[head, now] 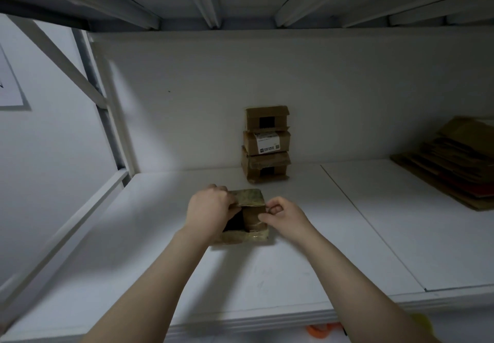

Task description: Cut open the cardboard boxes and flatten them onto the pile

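Partway, I judge: the left hand (pixel 211 206) grips and the right hand (pixel 283 215) pinches the taped box (pixel 248 195) on the shelf (pixel 294 268) — partly opened, not yet flattened — three stacked boxes (pixel 267 145) untouched behind, the flattened pile (pixel 449 161) well right.

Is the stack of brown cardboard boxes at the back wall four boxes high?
No, the stack of brown cardboard boxes shows only three boxes, one upon another.

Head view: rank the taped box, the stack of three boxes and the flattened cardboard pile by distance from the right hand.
1. taped box, gripped by the right hand.
2. stack of three boxes, behind it, farther back.
3. flattened cardboard pile, far to the right.
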